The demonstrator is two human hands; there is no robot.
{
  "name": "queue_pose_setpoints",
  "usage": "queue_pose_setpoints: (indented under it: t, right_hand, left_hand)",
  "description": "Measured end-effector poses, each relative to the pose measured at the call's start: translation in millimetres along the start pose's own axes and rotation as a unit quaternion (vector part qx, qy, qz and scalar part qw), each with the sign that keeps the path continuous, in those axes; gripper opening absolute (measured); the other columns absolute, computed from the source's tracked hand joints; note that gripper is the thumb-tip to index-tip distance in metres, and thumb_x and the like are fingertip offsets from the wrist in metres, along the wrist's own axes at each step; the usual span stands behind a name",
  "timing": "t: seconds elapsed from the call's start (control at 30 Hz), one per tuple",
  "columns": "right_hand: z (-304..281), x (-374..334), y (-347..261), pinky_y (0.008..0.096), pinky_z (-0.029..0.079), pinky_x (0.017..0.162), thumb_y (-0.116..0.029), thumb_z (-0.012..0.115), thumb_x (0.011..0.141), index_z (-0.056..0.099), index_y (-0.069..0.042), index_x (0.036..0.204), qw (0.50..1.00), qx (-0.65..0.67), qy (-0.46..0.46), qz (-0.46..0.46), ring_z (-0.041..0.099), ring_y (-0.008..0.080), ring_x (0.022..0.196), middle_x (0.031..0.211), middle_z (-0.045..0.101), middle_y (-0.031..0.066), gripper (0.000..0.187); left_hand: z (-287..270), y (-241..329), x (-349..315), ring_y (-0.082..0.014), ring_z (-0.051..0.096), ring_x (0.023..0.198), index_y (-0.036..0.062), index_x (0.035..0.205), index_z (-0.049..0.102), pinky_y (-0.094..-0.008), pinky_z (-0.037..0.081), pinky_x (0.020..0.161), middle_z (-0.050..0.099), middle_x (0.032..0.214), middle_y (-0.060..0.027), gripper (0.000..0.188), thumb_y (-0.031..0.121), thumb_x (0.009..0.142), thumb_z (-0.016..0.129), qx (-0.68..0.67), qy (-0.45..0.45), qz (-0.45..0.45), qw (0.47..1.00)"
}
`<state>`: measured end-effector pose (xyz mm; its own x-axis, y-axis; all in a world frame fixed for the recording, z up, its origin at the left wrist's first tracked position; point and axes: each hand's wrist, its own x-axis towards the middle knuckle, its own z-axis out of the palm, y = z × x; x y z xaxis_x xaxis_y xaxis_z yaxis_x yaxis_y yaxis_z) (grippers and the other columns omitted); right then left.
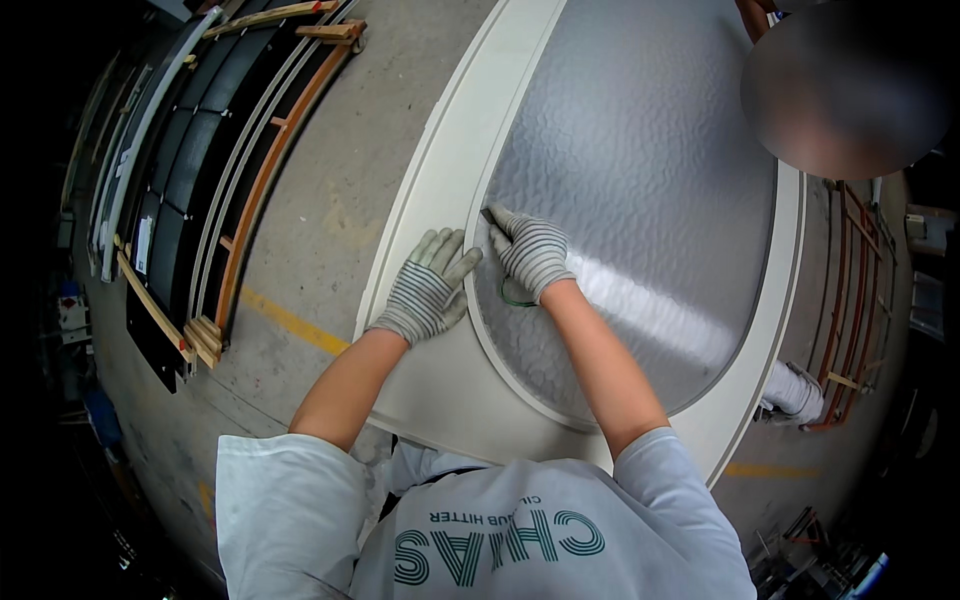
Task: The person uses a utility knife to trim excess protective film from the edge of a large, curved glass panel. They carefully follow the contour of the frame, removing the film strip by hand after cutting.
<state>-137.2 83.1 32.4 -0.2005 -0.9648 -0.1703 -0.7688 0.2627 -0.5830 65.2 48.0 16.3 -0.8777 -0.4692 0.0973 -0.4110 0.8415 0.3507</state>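
Observation:
A large cream-white door panel lies flat before me, with a rounded pane of rippled translucent glass set in it. My left hand, in a grey striped work glove, rests flat on the panel beside the pane's edge, fingers stretched out. In a matching glove, my right hand is over the glass, its fingers closed at the pane's left rim. A small thin dark piece shows at those fingertips; its kind is too small to tell. Beside the right wrist, a thin green loop lies against the glass.
At the left, a rack with orange-brown rails and dark panels stands on the concrete floor, which bears a yellow line. Another person is at the panel's far right. Reddish metal frames and a white wrapped bundle are at the right.

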Motion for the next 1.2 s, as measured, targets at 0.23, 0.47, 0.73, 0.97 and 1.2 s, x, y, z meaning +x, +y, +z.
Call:
queue_pose_setpoints:
  t: [0.23,0.47,0.73,0.97,1.2]
  right_hand:
    - [-8.9,-24.6,34.3,0.0341,0.051,0.09,-0.017,0.059,0.091,0.062,-0.009,0.125,0.986,0.161,0.039,-0.011,0.066,0.0283,0.102,0.112,0.069,0.0145,0.036]
    - [-5.2,-28.2,45.3,0.0344,0.052,0.083,-0.018,0.058,0.092,0.063,-0.011,0.123,0.983,0.051,0.174,0.04,0.067,0.0297,0.093,0.105,0.07,0.0155,0.032]
    - [9.2,-23.0,65.1,0.0445,0.05,0.066,-0.026,0.052,0.093,0.057,-0.018,0.124,0.973,0.02,0.23,0.004,0.064,0.032,0.076,0.086,0.065,0.011,0.032]
    - [5.9,-21.3,59.0,0.0453,0.051,0.067,-0.024,0.054,0.091,0.057,-0.018,0.122,0.976,0.052,0.209,0.004,0.064,0.0323,0.076,0.087,0.065,0.0106,0.032]
    - [1.3,-23.9,62.3,0.0462,0.051,0.066,-0.024,0.055,0.09,0.056,-0.018,0.123,0.978,0.04,0.202,0.025,0.064,0.0331,0.076,0.087,0.065,0.0106,0.033]
  left_hand:
    - [-2.9,0.0,2.2,-0.0465,0.041,0.129,0.0068,0.131,0.048,-0.0551,0.027,0.114,0.045,0.135,-0.0304,0.068,0.015,0.066,0.065,0.025,0.001,0.013,1.0]
    - [-13.9,-2.0,38.7,-0.0431,0.043,0.129,0.0032,0.131,0.05,-0.0534,0.027,0.113,0.046,0.134,-0.0301,0.051,0.013,0.082,0.057,0.21,-0.146,0.009,0.967]
    - [-23.4,35.9,129.8,-0.046,0.023,0.141,-0.0051,0.118,0.063,-0.054,0.021,0.115,0.026,0.149,-0.0338,0.047,0.029,0.086,0.057,0.157,-0.331,-0.23,0.902]
    - [-1.6,28.8,73.7,-0.0513,0.012,0.143,-0.0077,0.14,0.039,-0.0521,0.015,0.117,0.007,0.154,-0.0379,0.083,0.044,0.08,0.063,0.097,-0.146,-0.199,0.964]
    - [9.3,56.8,38.0,-0.046,0.015,0.144,-0.0122,0.137,0.042,-0.0519,0.012,0.118,0.014,0.155,-0.0334,0.079,0.038,0.08,0.064,0.154,-0.081,-0.129,0.976]
